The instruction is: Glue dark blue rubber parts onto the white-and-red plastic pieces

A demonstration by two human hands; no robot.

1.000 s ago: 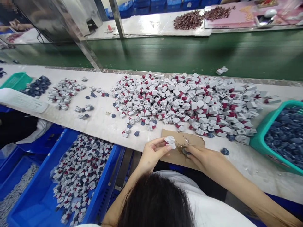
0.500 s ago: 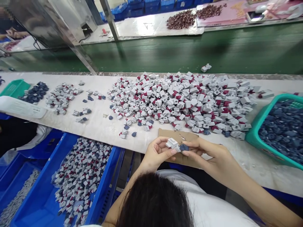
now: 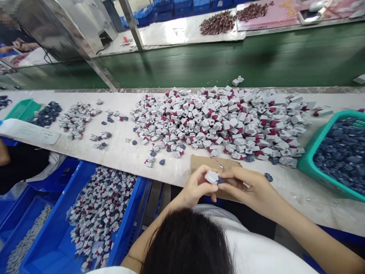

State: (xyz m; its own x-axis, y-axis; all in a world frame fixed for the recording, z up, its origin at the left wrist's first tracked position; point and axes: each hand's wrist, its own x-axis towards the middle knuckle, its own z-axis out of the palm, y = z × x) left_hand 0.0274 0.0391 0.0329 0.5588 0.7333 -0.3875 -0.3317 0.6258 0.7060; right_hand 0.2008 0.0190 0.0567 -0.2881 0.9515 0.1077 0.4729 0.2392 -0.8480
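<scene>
My left hand [image 3: 199, 185] pinches a white plastic part [image 3: 211, 177] between thumb and fingers. Touching its right side is a dark blue piece [image 3: 220, 180], held in the fingertips of my right hand [image 3: 247, 184] and partly hidden by them. Both hands are over a brown cardboard piece [image 3: 199, 161] at the table's front edge, with small metal bits [image 3: 220, 165] on it. Beyond them lies a large heap of white parts with dark red pieces [image 3: 211, 118]. A loose dark blue piece [image 3: 268, 177] rests right of my right hand.
A green basket of dark blue pieces [image 3: 309, 167] stands at the right. Blue bins [image 3: 54, 236] with parts are at the lower left. Smaller piles [image 3: 76, 118] lie on the left of the table. A green conveyor belt [image 3: 185, 68] runs behind. Another person's arm shows at the left edge.
My hands have brought the white part and the dark blue piece closer together, and the white part has turned. A loose part on the conveyor has shifted left; another appears at its right end.
</scene>
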